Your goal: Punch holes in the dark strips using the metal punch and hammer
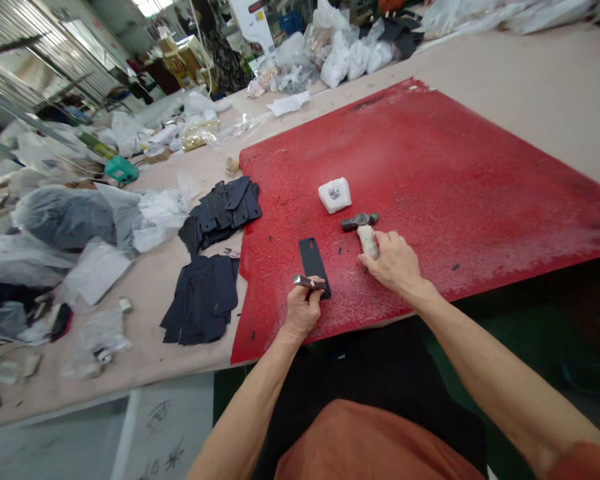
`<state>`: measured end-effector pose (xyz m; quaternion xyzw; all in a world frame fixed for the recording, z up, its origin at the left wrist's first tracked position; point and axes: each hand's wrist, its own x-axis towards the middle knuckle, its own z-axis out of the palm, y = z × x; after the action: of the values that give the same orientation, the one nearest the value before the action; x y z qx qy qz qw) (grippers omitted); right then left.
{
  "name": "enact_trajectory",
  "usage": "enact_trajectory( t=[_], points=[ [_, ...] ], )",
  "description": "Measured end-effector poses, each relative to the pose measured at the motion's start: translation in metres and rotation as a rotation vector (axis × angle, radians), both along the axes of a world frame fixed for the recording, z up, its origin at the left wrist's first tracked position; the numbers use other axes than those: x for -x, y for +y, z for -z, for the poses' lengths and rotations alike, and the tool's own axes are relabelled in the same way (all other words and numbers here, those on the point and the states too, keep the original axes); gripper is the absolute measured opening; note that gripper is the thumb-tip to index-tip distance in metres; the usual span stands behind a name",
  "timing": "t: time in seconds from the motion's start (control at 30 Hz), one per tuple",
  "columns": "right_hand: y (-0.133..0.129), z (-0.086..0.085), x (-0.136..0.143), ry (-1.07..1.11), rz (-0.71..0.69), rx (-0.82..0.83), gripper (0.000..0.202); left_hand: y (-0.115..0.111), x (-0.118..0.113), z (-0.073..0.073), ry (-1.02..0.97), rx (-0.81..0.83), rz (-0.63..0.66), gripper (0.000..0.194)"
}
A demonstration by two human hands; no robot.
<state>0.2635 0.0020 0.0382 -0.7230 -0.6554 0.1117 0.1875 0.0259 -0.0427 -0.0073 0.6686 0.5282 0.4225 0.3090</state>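
Note:
My left hand [303, 310] pinches a short metal punch [309, 283] over the near end of a black rectangular piece [311, 259]. A slot shows at the far end of that piece; its near end is partly hidden by my fingers. My right hand [394, 261] is closed around the white-wrapped handle of a ball-peen hammer [361, 221], its head lying low over the red mat [460, 173]. Beyond the hammer sits a white block [335, 195] with a dark mark in its middle.
Left of the mat lie a stack of black pieces [200, 300] and a pile of slotted black pieces [225, 207]. Plastic bags [150, 220] crowd the table's left side, more bags [330, 50] its far edge. Small black scraps dot the mat.

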Motion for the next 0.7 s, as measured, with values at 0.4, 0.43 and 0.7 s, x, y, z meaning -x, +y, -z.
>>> enact_trajectory(
  t=[0.4,0.43,0.7],
  points=[
    [0.031,-0.011,0.005,1.110,0.203,0.449,0.053,-0.001,-0.004,-0.005,0.013,0.023,0.065,0.011],
    [0.028,-0.013,0.005,1.132,0.205,0.441,0.059,0.000,-0.004,-0.005,0.019,0.021,0.071,0.011],
    [-0.018,-0.109,0.013,0.951,-0.020,0.020,0.071,0.000,-0.003,-0.002,0.027,-0.023,0.062,0.012]
  ],
)
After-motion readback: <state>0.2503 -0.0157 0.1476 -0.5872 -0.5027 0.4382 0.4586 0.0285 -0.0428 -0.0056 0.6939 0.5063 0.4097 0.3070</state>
